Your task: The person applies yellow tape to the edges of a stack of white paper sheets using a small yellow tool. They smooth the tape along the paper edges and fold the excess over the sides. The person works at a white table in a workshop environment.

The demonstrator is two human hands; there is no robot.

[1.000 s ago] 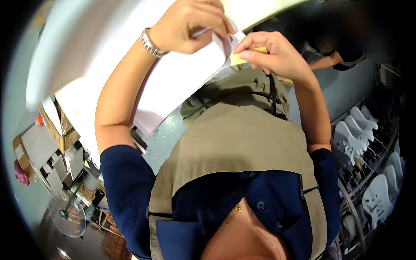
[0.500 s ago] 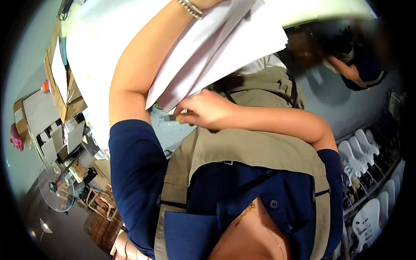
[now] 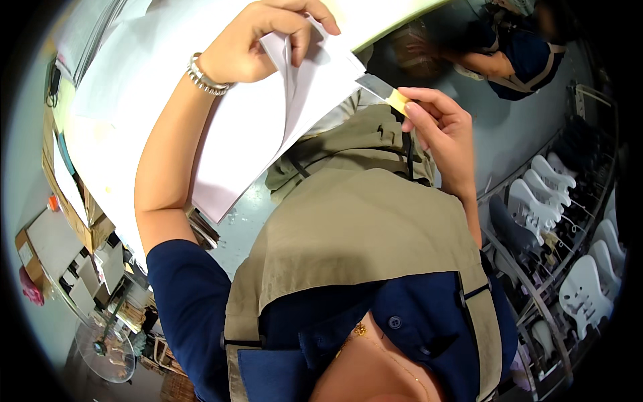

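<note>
My left hand [image 3: 261, 43], with a beaded bracelet and a bangle at the wrist, grips the folded-back edge of white paper sheets [image 3: 248, 144] on the table. The fingers curl round the fold. My right hand [image 3: 445, 137] pinches a knife [image 3: 376, 86] by its short yellow handle. Its flat grey blade points up and left, and the tip is at or very near the right corner of the sheets; whether it touches I cannot tell. The stack's lower edge overhangs the table in front of my tan apron [image 3: 362, 221].
The pale table [image 3: 107, 141] runs along the left and top. Cardboard [image 3: 70, 187] stands at its left side, with a fan [image 3: 107, 348] below. White guitar bodies [image 3: 532, 201] hang on a rack at the right. Another person [image 3: 516, 63] works at the upper right.
My right hand has moved from the lower left edge of the sheets up to their right corner, carrying the knife. My left hand has come lower into view, holding the folded paper.
</note>
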